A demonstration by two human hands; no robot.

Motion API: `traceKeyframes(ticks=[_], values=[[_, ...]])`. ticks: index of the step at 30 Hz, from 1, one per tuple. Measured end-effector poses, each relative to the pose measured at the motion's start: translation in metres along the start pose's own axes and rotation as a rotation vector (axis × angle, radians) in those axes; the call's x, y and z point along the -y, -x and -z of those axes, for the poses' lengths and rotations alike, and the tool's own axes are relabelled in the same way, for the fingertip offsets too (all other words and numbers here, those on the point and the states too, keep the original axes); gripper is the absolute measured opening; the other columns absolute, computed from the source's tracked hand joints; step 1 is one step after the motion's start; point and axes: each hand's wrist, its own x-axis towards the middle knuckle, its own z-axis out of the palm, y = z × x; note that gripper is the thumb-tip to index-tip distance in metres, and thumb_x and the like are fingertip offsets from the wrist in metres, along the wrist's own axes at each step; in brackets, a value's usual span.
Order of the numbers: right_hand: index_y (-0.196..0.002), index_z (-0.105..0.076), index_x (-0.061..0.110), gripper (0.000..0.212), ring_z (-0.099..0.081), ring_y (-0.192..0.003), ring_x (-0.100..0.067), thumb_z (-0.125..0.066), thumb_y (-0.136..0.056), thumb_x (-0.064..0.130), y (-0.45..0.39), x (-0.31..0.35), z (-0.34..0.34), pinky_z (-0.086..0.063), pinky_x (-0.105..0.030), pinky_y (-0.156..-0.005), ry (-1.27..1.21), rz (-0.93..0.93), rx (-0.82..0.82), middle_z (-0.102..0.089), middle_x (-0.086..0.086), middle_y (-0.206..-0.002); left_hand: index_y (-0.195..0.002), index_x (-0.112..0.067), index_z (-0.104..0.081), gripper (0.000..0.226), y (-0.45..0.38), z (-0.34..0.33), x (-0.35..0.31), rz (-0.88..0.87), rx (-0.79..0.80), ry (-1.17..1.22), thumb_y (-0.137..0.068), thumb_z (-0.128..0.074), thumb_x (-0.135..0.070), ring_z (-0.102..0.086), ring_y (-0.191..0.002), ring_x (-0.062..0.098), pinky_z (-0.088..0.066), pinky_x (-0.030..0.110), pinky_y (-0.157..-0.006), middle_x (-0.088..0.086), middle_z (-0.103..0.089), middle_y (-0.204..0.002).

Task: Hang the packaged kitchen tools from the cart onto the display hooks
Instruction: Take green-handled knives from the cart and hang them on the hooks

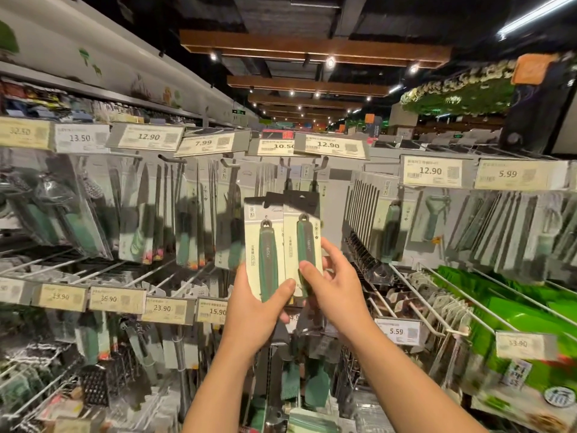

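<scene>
Packaged tools (282, 245) held below hooks (321, 162).

two held packages (282, 245), two hands (259, 310)

Two packaged tools are held up side by side in front of the display wall, the left package (265, 245) overlapping the edge of the right package (304, 242). The left hand (256, 310) grips the left package from below; the right hand (334, 285) holds the lower part of the right package. Directly above the packages hangs the 12.90 price tag (327, 145), with two display hooks (321, 162) just under it. Left of the packages hang rows of packaged knives (140, 220); right of them, packaged peelers (434, 214). Below the hands hang packaged spatulas (315, 385).
</scene>
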Motion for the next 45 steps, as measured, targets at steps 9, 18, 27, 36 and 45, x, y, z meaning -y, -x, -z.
traceKeyframes(ticks=[9,18,27,36,45], values=[[-0.148,-0.042,0.044,0.057,-0.043,-0.136,0.008,-0.066,-0.098,0.032,0.003,0.003,0.018,-0.042,-0.037,-0.115,0.162,0.195,-0.205,-0.046,0.024,-0.149,-0.127,-0.03,-0.055,0.039,-0.001,0.012,-0.001,0.02,-0.131,0.019,-0.095,-0.077,-0.025,-0.065,-0.053,0.016,-0.055,0.024,-0.055,-0.003,-0.073,-0.104],[-0.14,-0.057,0.035,0.046,-0.049,-0.121,0.018,-0.068,-0.097,0.021,-0.009,0.024,0.019,-0.047,-0.024,-0.105,0.134,0.315,-0.265,-0.053,0.03,-0.128,-0.131,-0.03,-0.056,0.045,0.0,0.004,0.0,0.003,-0.101,0.006,-0.093,-0.079,-0.023,-0.065,-0.055,0.019,-0.058,0.027,-0.056,0.001,-0.073,-0.108],[-0.141,-0.058,0.036,0.046,-0.054,-0.115,0.013,-0.068,-0.098,0.025,-0.01,0.027,0.014,-0.046,-0.013,-0.094,0.117,0.343,-0.297,-0.053,0.029,-0.125,-0.128,-0.033,-0.056,0.044,-0.002,0.002,0.003,0.004,-0.112,-0.004,-0.093,-0.079,-0.023,-0.065,-0.054,0.019,-0.058,0.027,-0.056,-0.001,-0.072,-0.109],[-0.123,-0.067,0.02,0.027,-0.059,-0.102,-0.014,-0.067,-0.097,0.027,-0.068,0.004,0.01,-0.046,-0.025,-0.08,0.218,0.106,-0.276,-0.063,-0.002,-0.123,-0.13,-0.033,-0.055,0.046,-0.008,-0.003,0.003,0.036,-0.117,0.004,-0.092,-0.08,-0.026,-0.062,-0.054,0.017,-0.06,0.032,-0.056,0.001,-0.072,-0.11],[-0.153,-0.045,0.032,0.075,-0.056,-0.076,-0.002,-0.061,-0.093,-0.009,-0.134,-0.015,0.015,-0.057,-0.018,-0.064,0.097,-0.086,-0.12,-0.038,0.001,-0.163,-0.126,-0.032,-0.056,0.041,-0.011,-0.011,0.005,0.08,-0.153,-0.013,-0.092,-0.079,-0.026,-0.063,-0.058,0.018,-0.057,0.028,-0.053,0.0,-0.07,-0.108]])
